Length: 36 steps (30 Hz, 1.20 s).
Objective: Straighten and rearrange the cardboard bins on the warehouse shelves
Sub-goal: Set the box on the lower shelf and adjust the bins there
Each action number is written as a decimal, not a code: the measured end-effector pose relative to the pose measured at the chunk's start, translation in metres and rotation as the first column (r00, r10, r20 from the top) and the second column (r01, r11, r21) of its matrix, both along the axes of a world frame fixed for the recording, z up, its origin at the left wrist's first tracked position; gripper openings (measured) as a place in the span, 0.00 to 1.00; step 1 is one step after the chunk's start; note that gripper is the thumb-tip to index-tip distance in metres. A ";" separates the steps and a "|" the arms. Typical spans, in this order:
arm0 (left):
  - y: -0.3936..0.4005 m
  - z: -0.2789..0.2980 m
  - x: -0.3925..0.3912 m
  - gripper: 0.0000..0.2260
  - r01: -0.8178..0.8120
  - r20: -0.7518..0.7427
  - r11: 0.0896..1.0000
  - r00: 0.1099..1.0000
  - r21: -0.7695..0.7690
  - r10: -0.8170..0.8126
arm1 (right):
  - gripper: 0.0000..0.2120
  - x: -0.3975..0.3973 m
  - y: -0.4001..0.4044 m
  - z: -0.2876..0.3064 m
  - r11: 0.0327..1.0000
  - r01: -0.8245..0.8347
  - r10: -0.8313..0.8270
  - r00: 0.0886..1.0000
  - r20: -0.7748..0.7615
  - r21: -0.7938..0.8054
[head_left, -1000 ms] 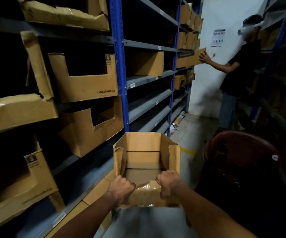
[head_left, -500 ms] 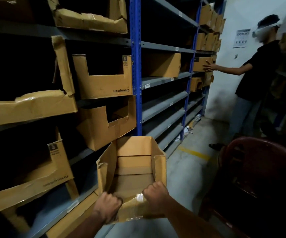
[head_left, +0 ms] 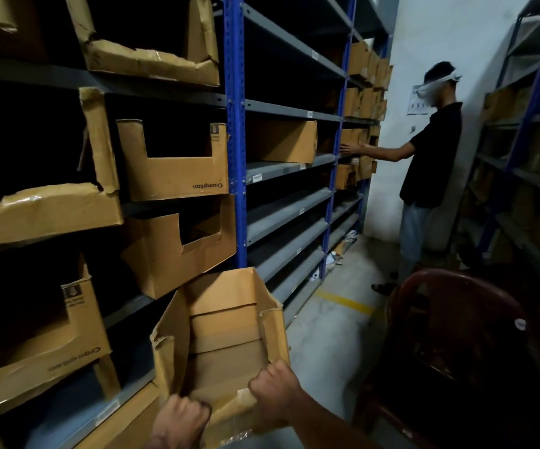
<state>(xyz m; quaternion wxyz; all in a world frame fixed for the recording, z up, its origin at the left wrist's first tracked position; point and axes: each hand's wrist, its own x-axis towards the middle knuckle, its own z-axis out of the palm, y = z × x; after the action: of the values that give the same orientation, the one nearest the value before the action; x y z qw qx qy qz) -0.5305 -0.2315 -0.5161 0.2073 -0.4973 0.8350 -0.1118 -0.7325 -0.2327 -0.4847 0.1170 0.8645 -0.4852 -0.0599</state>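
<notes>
I hold an empty, open-topped cardboard bin [head_left: 226, 325] out in the aisle beside the lower shelves. My left hand [head_left: 181, 422] and my right hand [head_left: 275, 393] both grip its crumpled, taped near edge. Its torn side walls stand up, and its far end points at the blue upright [head_left: 236, 124]. On the grey shelves to the left sit other worn bins: a Crompton bin [head_left: 178, 173] with a cut-out front, a tilted bin [head_left: 178, 251] below it, a crushed bin [head_left: 45, 212] and a low bin [head_left: 42, 345].
A dark red plastic chair [head_left: 456, 345] stands close on the right. Another person [head_left: 430, 163] stands at the far end, one hand on a bin there. The second shelving rack [head_left: 527, 157] lines the right side. A yellow floor line [head_left: 346, 301] crosses the narrow aisle.
The held bin has swung left toward the shelves and my view has turned right and risen. The other person has pushed the far bin into the shelf.
</notes>
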 end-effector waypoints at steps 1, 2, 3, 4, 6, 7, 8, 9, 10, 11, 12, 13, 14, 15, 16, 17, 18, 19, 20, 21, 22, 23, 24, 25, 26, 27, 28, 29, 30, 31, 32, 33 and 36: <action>0.003 -0.001 -0.003 0.16 0.015 0.043 1.000 0.999 0.000 -0.015 | 0.11 -0.002 0.002 -0.002 1.000 -0.006 0.007 1.000 -0.028 0.027; 0.006 -0.005 -0.003 0.16 0.009 0.079 1.000 0.997 -0.014 -0.008 | 0.15 -0.004 0.002 -0.008 0.999 -0.021 0.024 0.998 -0.060 0.048; 0.011 -0.010 -0.002 0.15 0.036 0.072 0.999 0.997 -0.040 -0.033 | 0.19 -0.005 0.003 -0.013 0.999 -0.019 0.023 0.997 -0.075 0.044; 0.016 -0.013 -0.001 0.15 0.042 0.066 0.997 0.997 -0.067 -0.038 | 0.22 -0.006 0.004 -0.018 1.000 -0.006 0.009 0.996 -0.091 0.026; 0.027 -0.016 0.004 0.14 0.006 -0.006 0.996 1.000 -0.084 -0.007 | 0.23 -0.008 0.010 -0.023 1.000 -0.008 0.005 0.995 -0.100 -0.029; 0.030 -0.017 0.005 0.13 0.014 -0.061 0.994 0.998 -0.109 -0.021 | 0.22 -0.009 0.012 -0.028 0.999 -0.002 -0.002 0.995 -0.099 -0.046; 0.033 -0.015 0.003 0.13 0.023 -0.125 0.993 0.991 -0.120 -0.038 | 0.22 -0.010 0.016 -0.027 0.999 -0.002 -0.002 0.995 -0.096 -0.044; 0.037 -0.012 0.000 0.13 0.002 -0.165 0.997 0.986 -0.079 -0.015 | 0.21 -0.010 0.018 -0.028 1.000 0.004 -0.007 0.996 -0.094 -0.029; 0.037 -0.016 0.002 0.13 0.015 -0.165 0.998 0.986 -0.057 -0.024 | 0.19 -0.006 0.021 -0.025 1.000 0.014 -0.014 0.996 -0.093 -0.007; 0.030 -0.025 0.005 0.15 -0.047 -0.213 0.998 0.976 -0.049 0.035 | 0.17 -0.003 0.026 -0.021 0.999 0.020 -0.014 0.992 -0.122 0.047; 0.024 -0.035 0.007 0.16 -0.092 -0.218 0.995 0.972 -0.028 0.084 | 0.13 -0.002 0.029 -0.025 0.997 -0.020 0.032 0.986 -0.162 0.072; 0.022 -0.055 0.012 0.18 -0.051 -0.229 0.996 0.973 -0.073 0.033 | 0.08 -0.004 0.031 -0.025 0.991 -0.079 0.095 0.983 -0.157 0.108; 0.020 -0.066 0.012 0.15 0.032 -0.219 0.990 0.974 -0.139 -0.062 | 0.06 -0.005 0.030 -0.025 0.986 -0.103 0.123 0.982 -0.146 0.133; 0.019 -0.069 0.009 0.10 0.090 -0.209 0.974 0.969 -0.206 -0.133 | 0.06 -0.006 0.028 -0.026 0.986 -0.116 0.133 0.981 -0.140 0.120; 0.023 -0.062 0.005 0.05 0.069 -0.202 0.986 0.974 -0.151 -0.099 | 0.09 -0.007 0.028 -0.029 0.987 -0.103 0.120 0.982 -0.145 0.122; 0.027 -0.059 0.004 0.05 0.082 -0.206 0.996 0.975 -0.040 -0.088 | 0.14 -0.007 0.029 -0.029 0.992 -0.060 0.078 0.983 -0.167 0.112; 0.021 -0.054 -0.001 0.10 0.100 -0.231 0.992 0.966 -0.079 -0.116 | 0.18 -0.009 0.028 -0.031 0.991 0.004 0.018 0.986 -0.163 0.132; 0.016 -0.052 -0.003 0.13 0.055 -0.233 0.996 0.970 -0.071 -0.070 | 0.20 -0.012 0.021 -0.039 0.996 0.009 0.005 0.989 -0.151 0.091; 0.012 -0.047 -0.001 0.15 0.035 -0.216 0.999 0.976 -0.023 -0.040 | 0.19 -0.014 0.019 -0.045 0.997 0.015 -0.003 0.986 -0.166 0.070; 0.009 -0.045 0.004 0.16 0.004 -0.199 1.000 0.980 0.001 -0.003 | 0.18 -0.014 0.018 -0.044 0.999 0.017 -0.009 0.984 -0.176 0.046; 0.006 -0.042 0.010 0.18 0.009 -0.104 1.000 0.995 0.004 -0.008 | 0.15 -0.012 0.018 -0.043 0.999 0.024 -0.019 0.987 -0.162 0.032; 0.005 -0.038 0.016 0.20 0.004 0.004 1.000 1.000 0.026 -0.004 | 0.12 -0.013 0.016 -0.042 0.999 0.026 -0.023 0.989 -0.147 0.021; 0.002 -0.035 0.023 0.21 0.001 0.089 1.000 0.996 0.014 -0.002 | 0.12 -0.012 0.013 -0.047 0.999 0.037 -0.032 0.987 -0.158 0.031; 0.001 -0.038 0.030 0.20 -0.013 0.103 1.000 0.995 -0.020 0.015 | 0.13 -0.009 0.011 -0.045 0.999 0.040 -0.035 0.987 -0.156 0.027; 0.000 -0.040 0.036 0.18 -0.026 0.100 0.999 0.995 -0.043 0.031 | 0.15 -0.006 0.010 -0.046 0.999 0.037 -0.033 0.985 -0.172 0.024; 0.000 -0.040 0.037 0.16 -0.046 0.097 0.998 0.994 -0.052 0.051 | 0.16 -0.003 0.013 -0.046 0.995 0.034 -0.014 0.978 -0.208 0.091; 0.002 -0.040 0.039 0.15 -0.069 0.109 0.996 0.991 -0.049 0.074 | 0.14 0.000 0.015 -0.042 0.998 -0.012 0.027 0.970 -0.241 0.065; 0.004 -0.044 0.040 0.16 -0.074 0.129 0.996 0.989 -0.043 0.079 | 0.11 0.000 0.014 -0.045 0.998 -0.068 0.070 0.979 -0.192 0.018; 0.006 -0.048 0.042 0.17 -0.075 0.152 0.996 0.985 -0.040 0.080 | 0.10 0.001 0.012 -0.049 0.997 -0.080 0.082 0.987 -0.142 0.018; 0.007 -0.050 0.043 0.18 -0.068 0.165 0.997 0.984 -0.042 0.074 | 0.08 0.002 0.015 -0.044 0.997 -0.059 0.061 0.997 -0.048 0.046; 0.008 -0.051 0.044 0.18 -0.053 0.155 0.997 0.986 -0.049 0.060 | 0.05 0.002 0.016 -0.039 0.997 -0.008 0.008 1.000 -0.003 0.078; 0.010 -0.049 0.044 0.18 -0.041 0.149 0.998 0.988 -0.040 0.047 | 0.06 -0.002 0.016 -0.033 0.999 -0.015 0.015 1.000 -0.005 0.049; 0.019 -0.035 0.038 0.15 0.035 0.199 0.998 0.979 0.044 -0.043 | 0.13 -0.017 0.014 -0.038 0.999 -0.007 0.010 0.996 -0.090 0.036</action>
<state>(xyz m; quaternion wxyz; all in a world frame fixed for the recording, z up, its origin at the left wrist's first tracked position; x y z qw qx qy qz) -0.4923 -0.2126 -0.5515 0.2977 -0.4630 0.8216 -0.1484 -0.7497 -0.2188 -0.5229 0.1237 0.8649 -0.4746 -0.1070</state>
